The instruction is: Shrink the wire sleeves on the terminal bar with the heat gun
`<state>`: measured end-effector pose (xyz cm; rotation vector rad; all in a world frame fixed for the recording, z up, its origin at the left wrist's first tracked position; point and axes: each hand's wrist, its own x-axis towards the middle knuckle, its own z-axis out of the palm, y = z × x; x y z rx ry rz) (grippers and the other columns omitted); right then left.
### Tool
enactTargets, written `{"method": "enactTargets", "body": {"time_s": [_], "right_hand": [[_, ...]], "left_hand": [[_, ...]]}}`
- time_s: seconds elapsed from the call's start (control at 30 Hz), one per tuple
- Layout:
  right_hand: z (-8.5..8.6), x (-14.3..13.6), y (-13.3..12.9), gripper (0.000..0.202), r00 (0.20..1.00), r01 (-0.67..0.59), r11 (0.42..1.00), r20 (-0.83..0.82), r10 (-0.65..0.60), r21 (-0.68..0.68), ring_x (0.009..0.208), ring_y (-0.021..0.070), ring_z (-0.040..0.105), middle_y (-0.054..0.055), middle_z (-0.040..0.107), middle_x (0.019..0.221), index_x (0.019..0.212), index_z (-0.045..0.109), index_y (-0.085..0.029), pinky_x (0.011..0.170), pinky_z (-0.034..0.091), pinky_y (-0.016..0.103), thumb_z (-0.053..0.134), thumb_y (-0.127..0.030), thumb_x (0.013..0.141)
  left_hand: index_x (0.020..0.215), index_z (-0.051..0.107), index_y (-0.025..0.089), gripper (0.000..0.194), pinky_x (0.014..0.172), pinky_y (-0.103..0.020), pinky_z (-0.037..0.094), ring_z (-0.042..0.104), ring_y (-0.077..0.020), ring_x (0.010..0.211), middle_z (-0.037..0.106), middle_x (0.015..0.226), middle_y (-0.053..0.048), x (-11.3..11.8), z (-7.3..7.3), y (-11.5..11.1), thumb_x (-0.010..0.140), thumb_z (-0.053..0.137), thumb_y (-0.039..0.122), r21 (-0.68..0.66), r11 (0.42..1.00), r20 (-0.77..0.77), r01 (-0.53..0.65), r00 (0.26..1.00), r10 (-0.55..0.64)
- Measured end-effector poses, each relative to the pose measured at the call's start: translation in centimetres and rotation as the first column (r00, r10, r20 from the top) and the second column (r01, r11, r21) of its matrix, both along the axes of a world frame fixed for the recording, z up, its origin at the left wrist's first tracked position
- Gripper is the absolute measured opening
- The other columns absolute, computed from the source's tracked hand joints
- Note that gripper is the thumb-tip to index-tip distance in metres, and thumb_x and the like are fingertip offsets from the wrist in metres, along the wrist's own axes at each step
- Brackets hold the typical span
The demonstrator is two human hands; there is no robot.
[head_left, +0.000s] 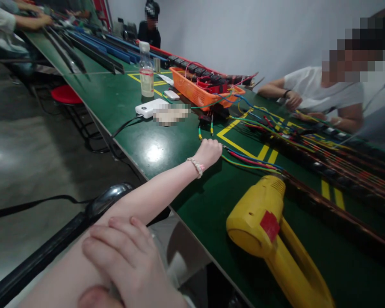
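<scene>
My left hand (210,150) is a closed fist resting on the green table, with a beaded bracelet (197,167) at its wrist. Ends of blue, red and green wires (248,159) lie right beside the knuckles. Whether any are inside the fist I cannot tell. Across my left forearm (157,192) lies my right hand (131,261), its fingers wrapped round the arm. A yellow heat gun (256,218) with a red patch lies on the table to the right of my hands.
An orange basket (188,87) holds black parts and wires. Near it are a bottle (146,77) and a white power bank (150,108). Wire bundles (324,158) run along the right. A person in white (327,94) sits opposite. A red stool (66,94) stands left.
</scene>
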<state>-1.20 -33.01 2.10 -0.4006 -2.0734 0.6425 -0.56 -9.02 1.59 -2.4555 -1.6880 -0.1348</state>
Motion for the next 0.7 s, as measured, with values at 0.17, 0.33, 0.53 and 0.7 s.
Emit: {"method": "enactTargets", "body": {"time_s": [0.17, 0.33, 0.53, 0.7], "right_hand": [[-0.4, 1.6, -0.1, 0.036, 0.996, 0.015, 1.000, -0.088, -0.017, -0.014, 0.117, 0.0093, 0.042, -0.001, 0.048, 0.125, 0.118, 0.043, -0.018, 0.101, 0.036, 0.025, 0.045, -0.028, 0.084], [1.5, 3.9, 0.7, 0.020, 0.979, 0.083, 0.996, -0.189, -0.075, 0.035, 0.081, 0.0064, 0.053, -0.002, 0.060, 0.095, 0.103, 0.048, -0.018, 0.075, 0.043, 0.023, 0.045, -0.020, 0.083], [1.8, 7.4, 3.8, 0.019, 0.969, 0.218, 0.970, -0.140, -0.202, 0.108, 0.062, 0.0050, 0.048, -0.003, 0.059, 0.076, 0.067, 0.040, -0.015, 0.071, 0.042, 0.023, 0.030, -0.017, 0.083], [0.7, 11.2, 4.2, 0.033, 0.894, 0.438, 0.893, 0.051, -0.444, 0.099, 0.057, 0.0028, 0.050, -0.007, 0.060, 0.066, 0.085, 0.051, -0.019, 0.079, 0.042, 0.018, 0.020, -0.026, 0.094]], "left_hand": [[0.101, 0.050, 0.011, 0.045, 0.080, -0.032, 0.037, 0.051, -0.0181, 0.098, 0.050, 0.102, -0.012, -0.6, -0.5, 0.5, 0.083, 0.011, 0.023, 0.006, 1.000, 0.056, 0.012, 0.998, -0.012], [0.096, 0.052, 0.013, 0.045, 0.079, -0.024, 0.034, 0.052, -0.0105, 0.091, 0.055, 0.098, -0.008, -1.5, -0.6, 0.8, 0.084, 0.015, 0.033, -0.024, 0.999, 0.162, 0.035, 0.986, -0.031], [0.087, 0.056, 0.018, 0.048, 0.064, -0.016, 0.023, 0.049, -0.0037, 0.077, 0.059, 0.091, 0.000, -2.7, 0.0, 1.2, 0.082, 0.019, 0.049, -0.180, 0.982, 0.307, 0.063, 0.952, -0.005], [0.085, 0.058, 0.017, 0.048, 0.061, -0.015, 0.023, 0.047, -0.0019, 0.072, 0.060, 0.088, 0.000, -2.6, 0.3, 1.9, 0.081, 0.023, 0.050, -0.275, 0.958, 0.394, 0.085, 0.919, 0.032]]}}
